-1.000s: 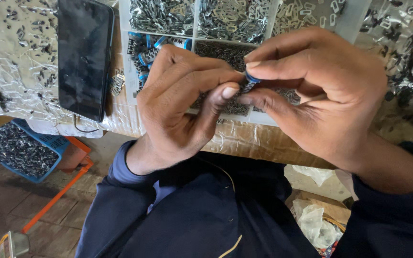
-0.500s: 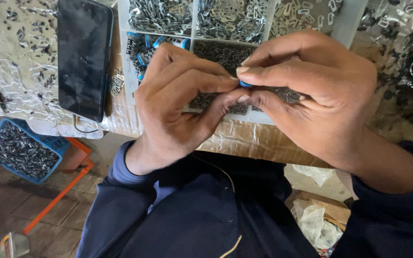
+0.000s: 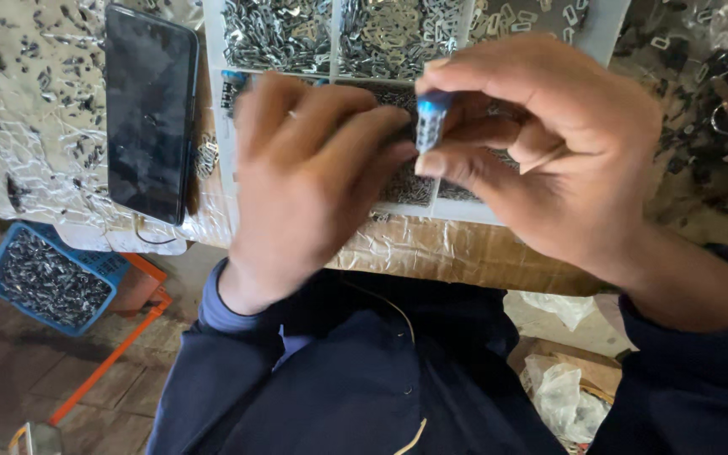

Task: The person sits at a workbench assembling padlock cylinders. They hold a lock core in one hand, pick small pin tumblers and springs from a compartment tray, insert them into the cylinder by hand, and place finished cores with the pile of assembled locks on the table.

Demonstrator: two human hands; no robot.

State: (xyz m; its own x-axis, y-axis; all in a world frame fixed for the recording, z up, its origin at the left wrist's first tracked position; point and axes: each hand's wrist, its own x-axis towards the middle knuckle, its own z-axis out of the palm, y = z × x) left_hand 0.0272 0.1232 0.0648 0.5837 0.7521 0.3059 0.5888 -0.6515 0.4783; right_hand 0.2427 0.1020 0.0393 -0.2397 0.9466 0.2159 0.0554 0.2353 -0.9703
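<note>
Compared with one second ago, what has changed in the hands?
The right hand now pinches the small blue part upright and more exposed; the left hand has drawn slightly away from it. The phone, compartment tray and blue basket stayed put.

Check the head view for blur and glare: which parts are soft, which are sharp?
Head view: the left hand is smeared by motion blur, fingers soft-edged; the right hand and the small blue part it pinches are sharper. Crinkled plastic sheet throws scattered glare; the phone screen is dark with faint reflections. The white compartment tray is evenly lit.
</note>
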